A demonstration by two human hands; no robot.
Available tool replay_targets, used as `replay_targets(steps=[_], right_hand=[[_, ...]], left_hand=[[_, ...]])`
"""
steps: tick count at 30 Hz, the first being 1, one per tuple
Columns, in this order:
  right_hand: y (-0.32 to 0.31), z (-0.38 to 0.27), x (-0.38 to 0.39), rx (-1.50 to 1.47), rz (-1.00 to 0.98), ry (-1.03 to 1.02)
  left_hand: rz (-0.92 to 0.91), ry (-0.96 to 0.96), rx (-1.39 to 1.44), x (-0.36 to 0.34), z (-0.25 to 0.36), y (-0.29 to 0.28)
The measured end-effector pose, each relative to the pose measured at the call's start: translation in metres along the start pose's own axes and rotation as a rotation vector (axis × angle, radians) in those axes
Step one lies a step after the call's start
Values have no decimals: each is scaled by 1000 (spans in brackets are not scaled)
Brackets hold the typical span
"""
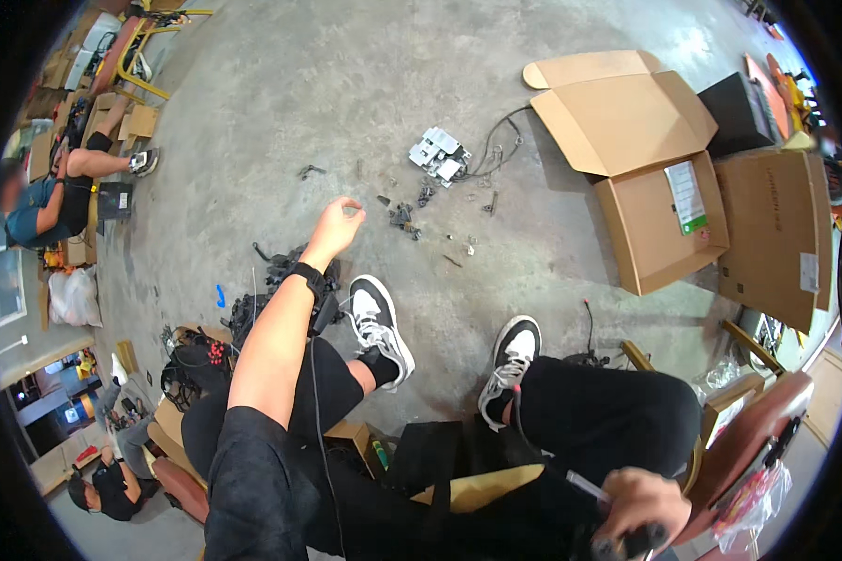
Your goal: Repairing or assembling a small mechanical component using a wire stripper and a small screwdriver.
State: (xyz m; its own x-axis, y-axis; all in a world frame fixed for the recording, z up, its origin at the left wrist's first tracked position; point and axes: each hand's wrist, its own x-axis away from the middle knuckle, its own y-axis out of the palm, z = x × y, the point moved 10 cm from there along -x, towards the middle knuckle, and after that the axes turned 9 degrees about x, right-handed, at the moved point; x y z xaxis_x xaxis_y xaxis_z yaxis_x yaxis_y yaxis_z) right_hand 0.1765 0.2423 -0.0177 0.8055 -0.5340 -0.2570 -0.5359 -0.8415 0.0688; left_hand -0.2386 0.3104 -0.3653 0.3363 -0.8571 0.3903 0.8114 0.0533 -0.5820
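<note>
Just short of the grey plastic unit on the concrete floor, I've got the left hand stretched out and hanging in the air, fingers curled loosely inward with thumb and fingertips nearly meeting. Whether it pinches anything I cannot tell; nothing shows between the fingers. The right hand sits low by the lap, well back from that grey unit, closed around a small dark tool.

Risks as I see them: the scatter of small dark parts lies between the hand and the grey unit, so a careless sweep would knock them apart. The thin cables trailing off the unit could snag a finger and drag the whole piece. The two sneakers rest near the scatter; a shuffled foot would crush or kick bits away.

Room: left of the unit the floor runs open and wide. To its right the open cardboard box with raised flaps closes things off. Behind the hand, a tangle of black wires crowds the left shoe.
</note>
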Motion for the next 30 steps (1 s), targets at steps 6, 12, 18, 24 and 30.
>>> replay_targets(steps=[6, 12, 18, 24, 30], right_hand=[[-17, 34, -48, 269, 261, 231], [-40, 61, -53, 292, 380, 397], [-53, 82, -52, 269, 395, 514], [-56, 87, -51, 240, 420, 538], [-53, 89, -50, 206, 431, 546]], left_hand=[[27, -68, 5, -23, -10, 25], [86, -51, -11, -46, 6, 67], [118, -133, -125, -63, 10, 96], [180, -140, -63, -60, -7, 102], [171, -165, 80, -54, -35, 90]])
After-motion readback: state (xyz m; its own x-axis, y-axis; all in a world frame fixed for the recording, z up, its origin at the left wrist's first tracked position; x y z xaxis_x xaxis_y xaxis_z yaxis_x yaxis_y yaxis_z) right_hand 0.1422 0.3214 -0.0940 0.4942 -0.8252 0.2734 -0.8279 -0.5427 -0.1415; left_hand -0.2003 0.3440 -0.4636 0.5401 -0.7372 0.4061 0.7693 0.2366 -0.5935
